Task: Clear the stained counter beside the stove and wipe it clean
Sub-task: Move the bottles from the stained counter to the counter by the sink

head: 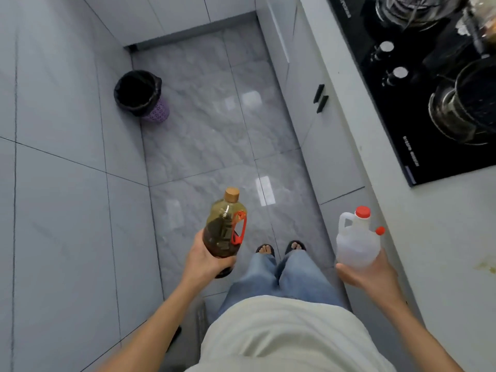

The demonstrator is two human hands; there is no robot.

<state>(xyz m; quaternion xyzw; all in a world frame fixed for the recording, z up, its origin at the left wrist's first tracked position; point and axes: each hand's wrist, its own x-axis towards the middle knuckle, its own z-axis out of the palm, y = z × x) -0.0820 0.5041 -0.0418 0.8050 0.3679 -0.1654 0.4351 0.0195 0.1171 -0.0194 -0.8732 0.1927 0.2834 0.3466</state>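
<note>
My left hand (206, 260) grips the base of an amber oil bottle (225, 229) with a tan cap and a red handle, held over the floor. My right hand (371, 272) cups the bottom of a clear plastic jug (355, 242) with a red cap and a small red side plug. Both bottles hang in the air in front of my body, left of the counter. The white counter (442, 237) runs along the right and carries a yellowish stain (487, 267) near the frame's right edge.
A black glass stove (397, 108) with two knobs and pots on its burners lies on the counter further ahead. Grey cabinet doors with black handles (320, 99) stand below it. A purple bin with a black liner (142, 96) sits on the tiled floor by the left wall.
</note>
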